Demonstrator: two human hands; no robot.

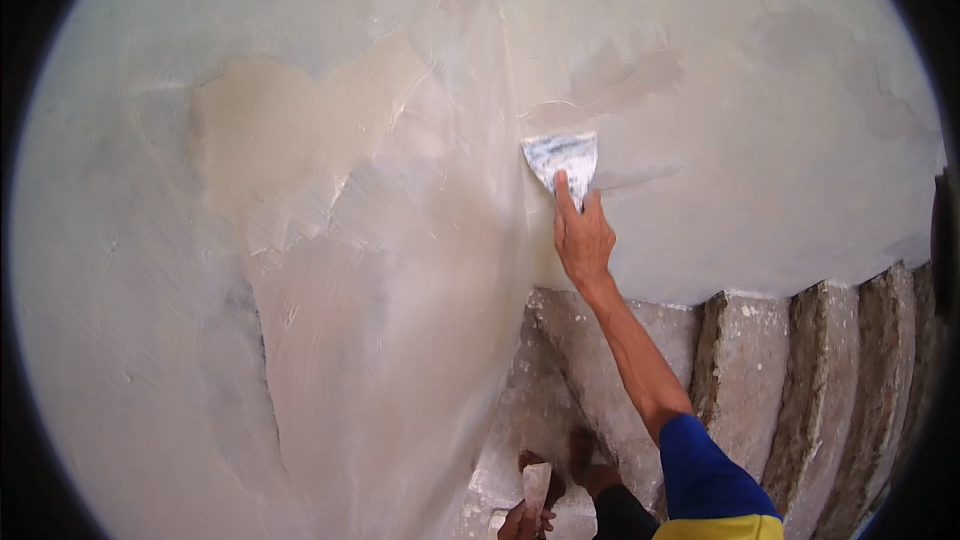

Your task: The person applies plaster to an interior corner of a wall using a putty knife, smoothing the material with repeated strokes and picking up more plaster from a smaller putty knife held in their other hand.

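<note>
My right hand (586,245) grips a wide putty knife (565,154), its forefinger laid along the blade. Grey-white filler smears the blade, which lies against the right-hand wall (740,155) just beside the inner corner. Low at the bottom edge, my left hand (520,523) is closed round a pale, filler-smeared flat tool (537,486), held upright; its exact kind is unclear. Damp-looking patches and ridges of skim coat (300,120) cover the left wall, with a darker beige area at its upper part.
Rough concrete steps (745,360) run along the foot of the right wall, spattered with white. My bare feet (590,470) stand on the spattered landing (535,395) below the corner. A dark upright object (942,240) shows at the far right rim.
</note>
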